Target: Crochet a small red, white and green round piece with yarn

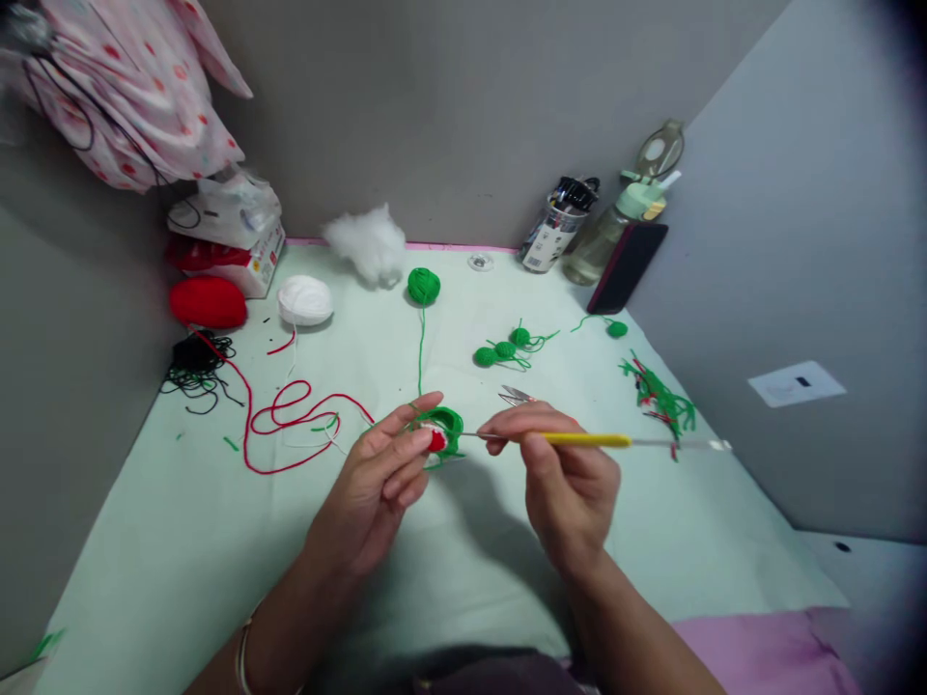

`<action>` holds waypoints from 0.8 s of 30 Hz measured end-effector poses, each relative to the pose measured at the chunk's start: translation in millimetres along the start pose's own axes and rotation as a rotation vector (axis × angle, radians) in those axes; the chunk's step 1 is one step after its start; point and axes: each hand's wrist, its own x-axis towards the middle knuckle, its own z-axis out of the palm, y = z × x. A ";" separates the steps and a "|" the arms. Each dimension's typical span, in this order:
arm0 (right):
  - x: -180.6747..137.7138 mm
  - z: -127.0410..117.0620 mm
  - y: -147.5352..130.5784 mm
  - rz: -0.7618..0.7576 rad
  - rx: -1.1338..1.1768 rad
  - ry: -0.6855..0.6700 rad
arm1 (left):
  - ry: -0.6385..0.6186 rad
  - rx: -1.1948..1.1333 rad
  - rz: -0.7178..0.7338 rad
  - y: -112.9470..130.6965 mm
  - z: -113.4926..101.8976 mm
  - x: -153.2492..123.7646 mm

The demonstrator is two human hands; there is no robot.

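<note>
Pinched in my left hand (383, 463) is a small crochet piece (436, 440) in red, white and green. Green yarn loops around its far side, and a strand runs back to the green yarn ball (424, 287). My right hand (565, 473) is closed around a crochet hook (586, 439) with a yellow grip. The hook's metal shaft points left, its tip at or very near the piece; whether it passes through a stitch I cannot tell. Just beyond my right hand lie scissors (516, 395), their handles hidden behind it.
Red yarn (209, 303), white yarn (305, 300) and black yarn (195, 357) lie at the left, with loose red strands trailing. White stuffing (368, 246) sits at the back. Small green crochet balls (505, 350), yarn scraps (659, 396), a pen cup (554, 227), bottle (608, 227) and phone (627, 267) stand right.
</note>
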 end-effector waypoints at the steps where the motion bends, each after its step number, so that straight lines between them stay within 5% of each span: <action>1: 1.6 0.3 0.3 0.073 0.094 0.011 | -0.001 0.010 0.015 0.0 0.1 -0.1; 6: 4.4 4.8 2.7 0.194 0.156 -0.093 | -0.050 0.093 0.055 -7.4 0.3 0.3; 17: 8.1 0.8 4.2 0.420 0.356 -0.040 | -0.018 0.161 0.083 -6.7 -0.1 -0.9; 20: 4.3 -1.0 0.7 0.316 0.197 -0.055 | 0.013 0.213 0.137 -8.2 0.2 -0.4; 24: -2.4 -1.8 -1.7 -0.049 -0.111 -0.128 | 0.091 0.298 0.264 -11.2 0.8 0.8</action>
